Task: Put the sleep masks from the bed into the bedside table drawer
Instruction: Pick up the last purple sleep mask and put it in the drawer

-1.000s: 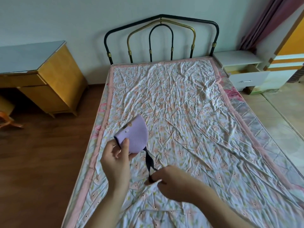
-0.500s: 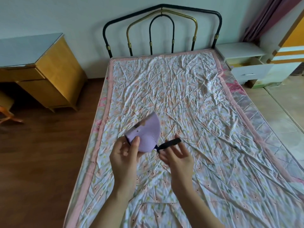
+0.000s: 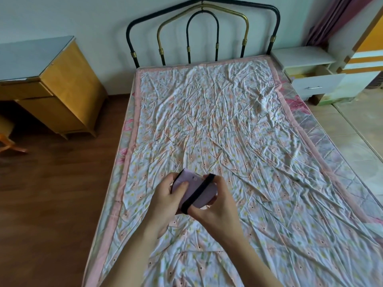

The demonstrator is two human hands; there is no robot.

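Grip: left hand (image 3: 165,198) and right hand (image 3: 215,201) both curled round one folded lilac sleep mask (image 3: 191,190), held in the air above the near part of the bed; left thumb pressed on its face, right fingers wrapped about its far edge, black strap (image 3: 198,193) drawn slantwise across it.

Bed (image 3: 217,125): crumpled floral sheet; no other mask shows on it.

Bedside table (image 3: 302,59): white, at the head of the bed on the right, well apart from the hands.

Drawer (image 3: 315,84): pulled open; contents too far off to tell.

Progress, as judged: mask picked up and bundled with its strap; carrying and stowing not yet done. If the bed holds no more, this is likely the last piece. Remaining: walk to the table, drop the mask in, perhaps close the drawer.
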